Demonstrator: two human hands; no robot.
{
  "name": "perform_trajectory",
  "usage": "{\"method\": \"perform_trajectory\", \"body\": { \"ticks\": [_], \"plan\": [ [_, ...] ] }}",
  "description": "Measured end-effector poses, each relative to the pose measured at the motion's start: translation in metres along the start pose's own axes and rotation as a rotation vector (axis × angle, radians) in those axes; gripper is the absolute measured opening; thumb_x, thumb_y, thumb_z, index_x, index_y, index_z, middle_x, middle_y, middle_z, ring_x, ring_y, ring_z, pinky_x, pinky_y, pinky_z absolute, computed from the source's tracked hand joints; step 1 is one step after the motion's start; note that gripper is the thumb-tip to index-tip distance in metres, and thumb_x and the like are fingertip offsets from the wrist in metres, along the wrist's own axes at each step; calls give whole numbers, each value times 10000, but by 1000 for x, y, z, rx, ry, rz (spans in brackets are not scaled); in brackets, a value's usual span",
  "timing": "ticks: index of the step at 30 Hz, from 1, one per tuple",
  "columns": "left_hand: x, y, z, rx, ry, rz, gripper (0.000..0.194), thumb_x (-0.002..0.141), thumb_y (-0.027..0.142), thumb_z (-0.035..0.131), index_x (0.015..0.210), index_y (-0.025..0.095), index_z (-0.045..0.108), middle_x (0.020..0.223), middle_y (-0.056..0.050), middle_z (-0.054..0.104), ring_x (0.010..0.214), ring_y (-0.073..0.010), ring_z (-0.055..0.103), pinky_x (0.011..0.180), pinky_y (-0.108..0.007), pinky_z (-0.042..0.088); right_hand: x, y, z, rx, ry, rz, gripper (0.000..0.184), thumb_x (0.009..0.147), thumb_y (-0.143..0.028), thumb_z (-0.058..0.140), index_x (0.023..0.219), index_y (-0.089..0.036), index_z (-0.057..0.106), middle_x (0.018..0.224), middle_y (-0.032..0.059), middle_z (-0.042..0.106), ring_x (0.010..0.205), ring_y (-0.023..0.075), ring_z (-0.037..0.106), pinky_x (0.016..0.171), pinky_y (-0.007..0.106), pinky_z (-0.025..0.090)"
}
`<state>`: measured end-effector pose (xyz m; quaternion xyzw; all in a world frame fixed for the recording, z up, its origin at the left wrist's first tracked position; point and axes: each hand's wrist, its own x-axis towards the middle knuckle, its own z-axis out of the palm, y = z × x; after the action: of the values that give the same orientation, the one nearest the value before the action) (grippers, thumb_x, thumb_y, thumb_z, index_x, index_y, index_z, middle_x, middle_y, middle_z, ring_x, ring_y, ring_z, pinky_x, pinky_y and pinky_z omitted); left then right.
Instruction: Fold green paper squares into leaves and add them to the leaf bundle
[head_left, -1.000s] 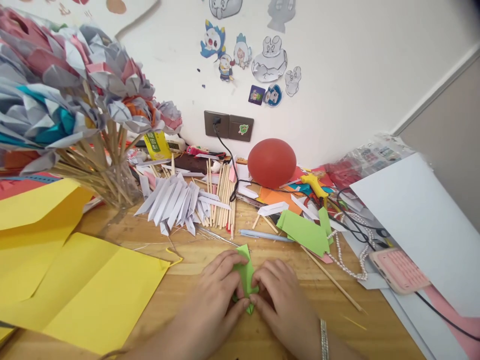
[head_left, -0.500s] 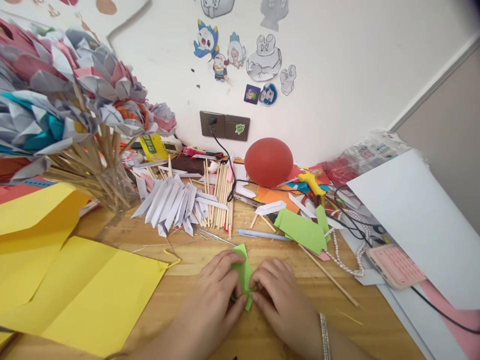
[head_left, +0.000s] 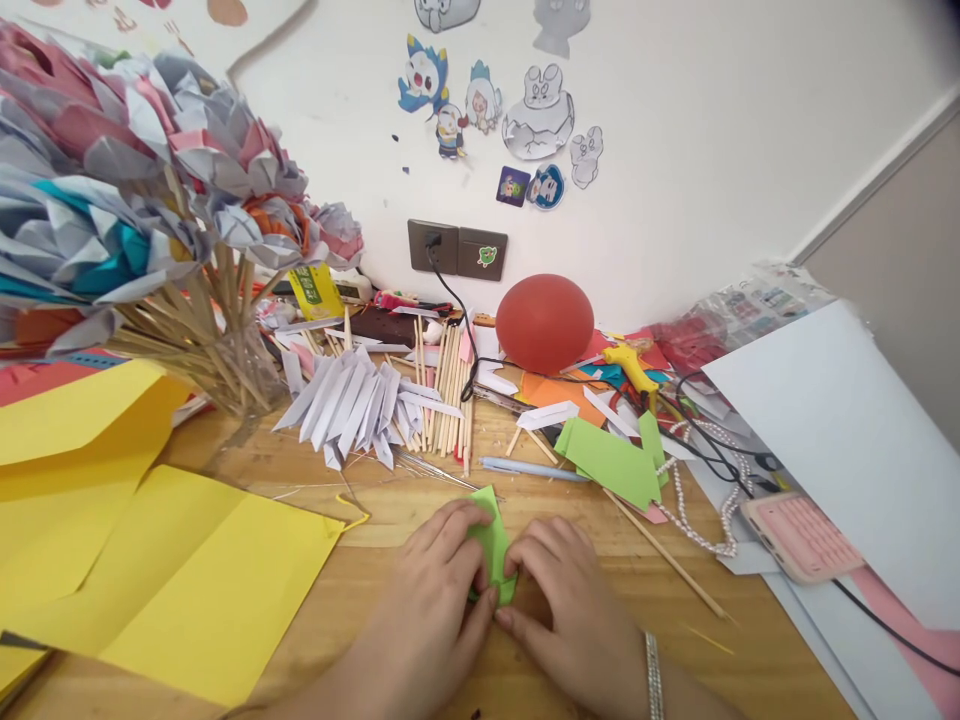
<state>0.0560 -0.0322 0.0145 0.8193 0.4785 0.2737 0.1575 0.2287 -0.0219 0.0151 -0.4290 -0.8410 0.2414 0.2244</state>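
A small piece of green paper point(head_left: 491, 537) with folds at its lower end lies between my hands, low over the wooden table. My left hand point(head_left: 442, 580) pinches its left side, thumb near the bottom edge. At the paper's lower right, my right hand point(head_left: 564, 600) has curled fingers touching the edge, with the thumb tip at the bottom corner. Part of the paper is covered by the left fingers. Beyond the hands lie more green paper strips point(head_left: 611, 462) and a light blue pen point(head_left: 534, 469).
Yellow card sheets point(head_left: 225, 570) spread over the left side, below a bunch of paper flowers point(head_left: 247, 160) on sticks. Folded white paper pieces point(head_left: 352, 405), wooden sticks point(head_left: 450, 390) and a red balloon point(head_left: 545, 324) are at the back. A pink calculator-like device point(head_left: 802, 535) sits right.
My right fingers and thumb have spread slightly apart at the paper's lower end, where a folded flap now shows flatter. The whole view has shifted a little.
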Motion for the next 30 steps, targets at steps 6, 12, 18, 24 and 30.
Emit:
{"method": "perform_trajectory", "body": {
  "ticks": [6, 12, 18, 24, 30],
  "plan": [
    [3, 1, -6, -13, -31, 15, 145, 823, 122, 428, 737, 198, 516, 1088, -83, 539, 1091, -243, 472, 902, -425, 438, 2, -1, -1, -4, -17, 17, 205, 765, -274, 671, 788, -189, 487, 813, 3, 514, 794, 204, 449, 715, 346, 326],
    [5, -1, -3, -25, -38, -33, 130, 770, 125, 533, 705, 207, 456, 1049, -57, 526, 1045, -249, 479, 832, -393, 441, 3, -3, -3, -8, -23, 19, 160, 789, -268, 640, 796, -197, 497, 819, 0, 520, 797, 200, 448, 727, 348, 330],
    [5, -5, 1, -32, -46, -51, 160, 726, 75, 542, 706, 209, 457, 1045, -48, 511, 1029, -248, 477, 821, -393, 424, 4, -5, -6, 26, -41, 49, 215, 727, -272, 705, 802, -201, 517, 833, -6, 531, 816, 204, 460, 732, 342, 334],
    [4, -5, 1, -7, -42, -21, 128, 754, 105, 529, 712, 207, 463, 1059, -64, 505, 1023, -256, 479, 811, -398, 430, 5, 0, -5, 53, 60, 90, 176, 711, -189, 691, 768, -187, 524, 721, -19, 509, 721, 178, 468, 674, 313, 338],
    [5, -4, 0, 23, -32, -17, 118, 752, 112, 530, 709, 208, 473, 1065, -56, 511, 1018, -246, 488, 811, -388, 441, 8, 3, 1, 8, 170, 150, 115, 750, -102, 587, 711, -189, 524, 664, -19, 521, 676, 171, 473, 637, 302, 339]
  ]
}}
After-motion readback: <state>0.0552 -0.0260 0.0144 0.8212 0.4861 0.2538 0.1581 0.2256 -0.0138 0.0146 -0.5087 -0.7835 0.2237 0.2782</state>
